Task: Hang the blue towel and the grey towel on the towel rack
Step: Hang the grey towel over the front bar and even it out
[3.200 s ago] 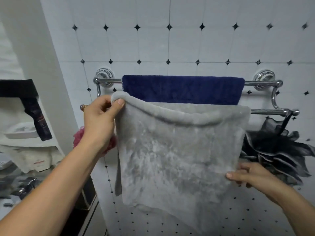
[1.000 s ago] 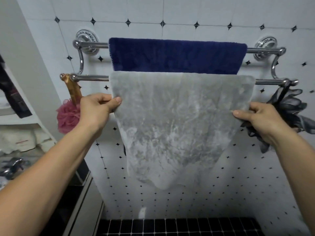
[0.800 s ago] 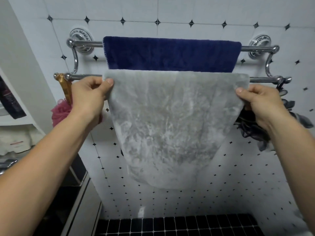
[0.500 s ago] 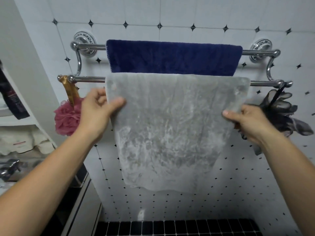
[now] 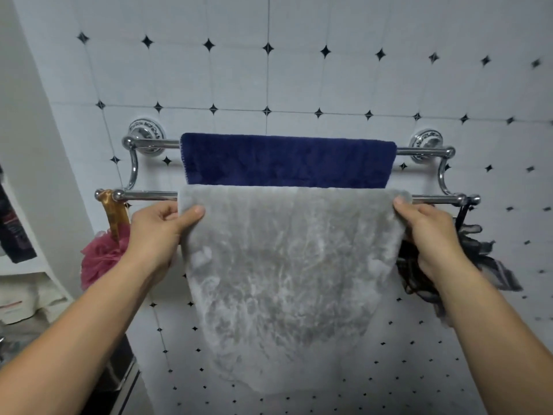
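Note:
A chrome two-bar towel rack is fixed to the tiled wall. The blue towel hangs over its upper, rear bar. The grey towel is draped over the lower, front bar and hangs down in front of the blue one. My left hand pinches the grey towel's left edge just below the bar, thumb on the front. My right hand grips the right edge at the same height.
A pink bath pouf hangs from the lower bar's left end on a gold ribbon. A black pouf hangs at the right end, behind my right hand. White shelves with bottles stand at the left.
Both hands have slid up the grey towel's side edges to just under the bar. The view has tilted up, so the rack sits lower in frame.

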Motion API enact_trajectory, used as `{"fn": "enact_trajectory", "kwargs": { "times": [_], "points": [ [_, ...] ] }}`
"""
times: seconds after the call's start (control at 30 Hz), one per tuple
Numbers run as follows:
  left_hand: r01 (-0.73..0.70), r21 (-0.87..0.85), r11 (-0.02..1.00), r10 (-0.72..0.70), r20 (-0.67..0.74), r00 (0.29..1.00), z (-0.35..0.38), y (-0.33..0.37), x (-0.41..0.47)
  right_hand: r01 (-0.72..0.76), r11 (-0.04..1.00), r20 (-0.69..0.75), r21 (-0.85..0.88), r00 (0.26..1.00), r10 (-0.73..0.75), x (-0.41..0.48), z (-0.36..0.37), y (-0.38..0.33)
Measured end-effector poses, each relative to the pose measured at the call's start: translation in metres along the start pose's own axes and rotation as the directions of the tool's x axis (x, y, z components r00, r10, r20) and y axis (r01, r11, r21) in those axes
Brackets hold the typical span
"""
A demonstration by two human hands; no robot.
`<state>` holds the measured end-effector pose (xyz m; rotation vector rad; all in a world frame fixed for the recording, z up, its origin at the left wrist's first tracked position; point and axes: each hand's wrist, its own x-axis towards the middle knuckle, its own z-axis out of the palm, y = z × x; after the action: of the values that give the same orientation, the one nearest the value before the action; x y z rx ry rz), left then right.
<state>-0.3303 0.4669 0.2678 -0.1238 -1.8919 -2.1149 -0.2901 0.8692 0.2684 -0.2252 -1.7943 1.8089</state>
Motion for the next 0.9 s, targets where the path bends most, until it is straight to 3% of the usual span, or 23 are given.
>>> {"fn": "enact_trajectory", "kwargs": {
  "times": [0.13, 0.3, 0.53, 0.67, 0.8, 0.9],
  "points": [
    [0.117, -0.064, 0.991, -0.114, 0.043, 0.993, 0.004, 0.001, 0.001, -0.089, 0.983, 0.135, 0.159, 0.988, 0.068, 0.0, 0.002, 0.001],
    [0.118, -0.067, 0.991, -0.111, 0.091, 0.99, 0.006, -0.003, 0.006, -0.105, 0.987, 0.301, 0.125, 0.952, 0.063, 0.0, 0.002, 0.009],
    [0.044, -0.065, 0.997, -0.043, 0.019, 0.999, 0.004, -0.015, 0.016, -0.171, 0.982, 0.312, 0.075, 0.94, 0.14, -0.001, -0.007, 0.036],
    [-0.009, 0.012, 1.0, 0.009, 0.023, 1.0, 0.001, -0.032, 0.017, -0.199, 0.978, 0.3, -0.064, 0.931, 0.209, -0.01, -0.006, 0.068],
    [-0.098, 0.104, 0.99, 0.105, -0.066, 0.992, 0.002, -0.04, 0.016, -0.182, 0.981, 0.228, -0.073, 0.954, 0.194, -0.008, -0.005, 0.082],
    [-0.135, 0.064, 0.989, 0.139, -0.073, 0.988, 0.007, -0.047, 0.005, -0.181, 0.978, 0.255, -0.101, 0.946, 0.201, -0.01, -0.003, 0.094]
  ]
}}
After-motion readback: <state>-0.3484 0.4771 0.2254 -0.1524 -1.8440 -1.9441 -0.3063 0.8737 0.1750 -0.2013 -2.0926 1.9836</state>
